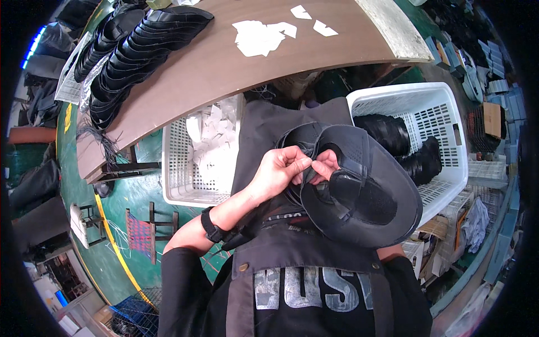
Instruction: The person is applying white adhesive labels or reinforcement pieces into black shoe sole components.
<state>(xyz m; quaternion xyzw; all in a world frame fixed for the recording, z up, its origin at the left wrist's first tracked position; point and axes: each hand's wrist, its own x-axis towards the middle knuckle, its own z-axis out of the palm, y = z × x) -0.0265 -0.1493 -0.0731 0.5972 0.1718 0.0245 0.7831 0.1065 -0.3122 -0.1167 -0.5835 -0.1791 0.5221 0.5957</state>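
A black, curved piece that looks like a shoe upper point(387, 196) lies over my lap, with a large rounded opening and perforated inner parts. My left hand point(281, 168) is closed, thumb and forefinger pinching at its edge near the middle. Right beside it my right hand point(325, 165) pinches the same spot; its palm and forearm are mostly hidden behind the black piece. The fingertips of both hands nearly touch, and any small thing between them is too fine to make out. More black material shows behind my hands, on the dark apron point(255, 126).
A brown table point(213, 73) ahead bears nested black uppers point(146, 56) and white paper pieces point(258, 38). Dark cords point(101, 137) hang off its left corner. A white crate point(182, 168) of paper scraps stands left; another white crate point(441, 106) with black uppers stands right. A woven stool point(140, 231) is lower left.
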